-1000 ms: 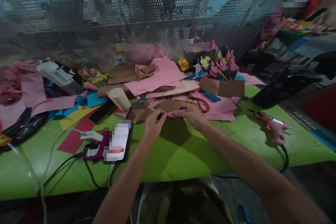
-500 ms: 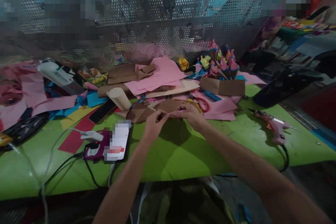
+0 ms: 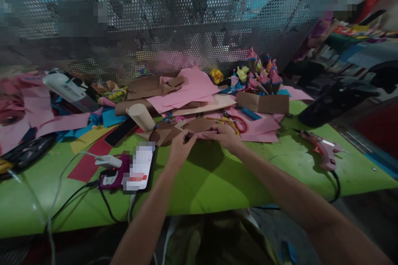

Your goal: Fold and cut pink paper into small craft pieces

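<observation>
Between my two hands, just above the green table [image 3: 199, 190], is a thin strip of pink paper [image 3: 201, 135]. My left hand [image 3: 183, 144] pinches one end of it. At the other end, the fingers of my right hand [image 3: 228, 138] are closed on the paper. Fingers cover much of the strip, so its full shape is hidden. Right behind my hands lie a brown paper piece [image 3: 164, 133] and scissors with red and yellow handles [image 3: 239, 125]. A cream paper tube [image 3: 141, 116] stands tilted beyond my left hand.
A pink glue gun [image 3: 326, 151] lies at the right with its cord over the edge. On the left are a phone [image 3: 143, 169], a purple power adapter [image 3: 115, 178] and cables. Pink sheets [image 3: 189, 89] and paper flowers [image 3: 264, 75] fill the back.
My left hand has shifted slightly to the left, and more of the pink strip shows between the hands. Both hands keep hold of it.
</observation>
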{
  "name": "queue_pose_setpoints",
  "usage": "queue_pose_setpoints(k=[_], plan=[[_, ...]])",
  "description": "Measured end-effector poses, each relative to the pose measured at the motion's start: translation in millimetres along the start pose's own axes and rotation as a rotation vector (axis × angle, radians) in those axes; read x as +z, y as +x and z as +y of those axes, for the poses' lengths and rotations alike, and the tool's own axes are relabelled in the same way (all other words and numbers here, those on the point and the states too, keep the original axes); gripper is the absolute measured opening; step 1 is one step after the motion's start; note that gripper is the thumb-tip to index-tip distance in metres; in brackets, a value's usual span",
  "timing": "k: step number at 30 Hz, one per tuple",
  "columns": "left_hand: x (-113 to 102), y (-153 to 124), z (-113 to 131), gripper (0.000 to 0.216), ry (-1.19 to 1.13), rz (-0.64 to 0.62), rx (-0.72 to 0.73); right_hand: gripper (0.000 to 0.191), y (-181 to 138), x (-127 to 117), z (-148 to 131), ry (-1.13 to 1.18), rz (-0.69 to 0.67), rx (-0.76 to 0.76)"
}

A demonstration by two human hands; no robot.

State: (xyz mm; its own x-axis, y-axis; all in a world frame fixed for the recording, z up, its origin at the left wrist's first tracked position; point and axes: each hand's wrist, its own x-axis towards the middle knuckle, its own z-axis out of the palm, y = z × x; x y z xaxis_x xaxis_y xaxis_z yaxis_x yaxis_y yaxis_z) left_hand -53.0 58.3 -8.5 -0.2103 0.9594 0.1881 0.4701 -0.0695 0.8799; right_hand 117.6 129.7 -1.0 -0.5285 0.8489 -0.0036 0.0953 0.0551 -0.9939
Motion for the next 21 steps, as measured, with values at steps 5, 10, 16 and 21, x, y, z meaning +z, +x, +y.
queue_pose_setpoints(k=[5, 10, 16, 21], plan=[[1.4, -1.4, 1.8, 0.015, 0.074, -0.088, 0.037, 0.033, -1.0, 0.9, 0.7, -0.074, -0.019, -0.034], [2.4, 0.4, 1.5, 0.016, -0.034, -0.043, -0.011, 0.041, 1.3, 1.4, 1.9, -0.036, 0.121, -0.059], [3.5, 0.5, 3.5, 0.018, -0.118, -0.044, -0.077, 0.035, 2.7, 0.4, 4.7, -0.026, 0.129, -0.091], [2.5, -0.8, 4.5, 0.029, -0.225, -0.085, -0.149, 0.032, 0.5, 1.4, 4.7, 0.024, 0.086, -0.145]])
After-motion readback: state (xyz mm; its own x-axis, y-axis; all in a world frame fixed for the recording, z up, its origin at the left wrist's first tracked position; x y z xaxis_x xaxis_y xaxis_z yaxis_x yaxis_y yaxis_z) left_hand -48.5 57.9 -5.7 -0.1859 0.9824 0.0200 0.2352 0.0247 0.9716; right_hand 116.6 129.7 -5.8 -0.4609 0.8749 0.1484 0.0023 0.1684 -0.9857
